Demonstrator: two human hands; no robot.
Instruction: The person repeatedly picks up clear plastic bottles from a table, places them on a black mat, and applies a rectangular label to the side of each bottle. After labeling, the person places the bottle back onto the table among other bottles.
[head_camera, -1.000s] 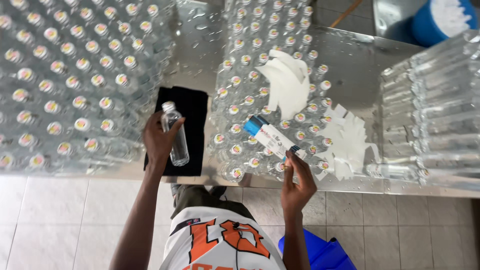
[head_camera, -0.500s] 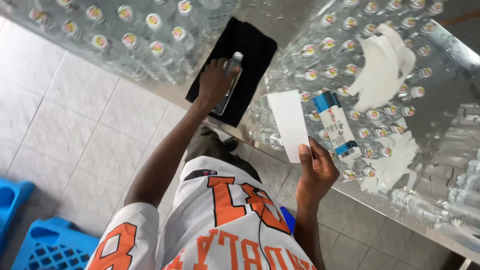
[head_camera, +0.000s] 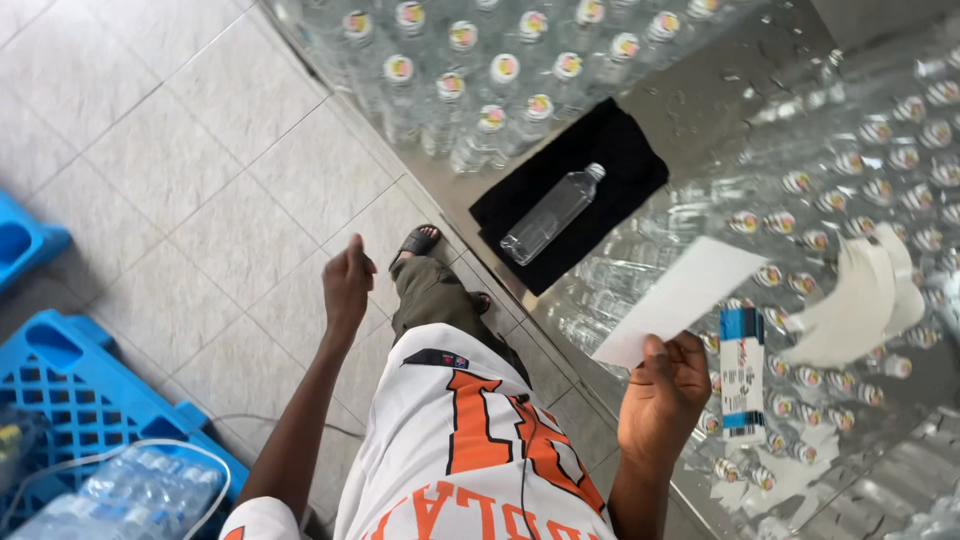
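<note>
two bare hands hang at different heights beside a wet steel table (head_camera: 700, 110) in a bottling room. the right hand (head_camera: 663, 400) pinches the lower corner of a white paper strip (head_camera: 680, 298) between thumb and curled fingers, the strip slanting up and away from the fingertips over capped bottles. just beyond the knuckles of that hand a printed label with blue ends (head_camera: 742, 373) lies on top of the bottle caps, apart from the fingers. the left hand (head_camera: 346, 285) is held over the tiled floor (head_camera: 180, 170) with fingers loosely curled and nothing in them. well past its fingertips, toward the table, a clear plastic bottle (head_camera: 552, 214) lies on its side on a black cloth (head_camera: 570, 195), untouched. more white strips (head_camera: 860, 300) rest on bottles far from the right hand's fingers. below the left wrist, a blue crate (head_camera: 60, 390) sits on the floor.
</note>
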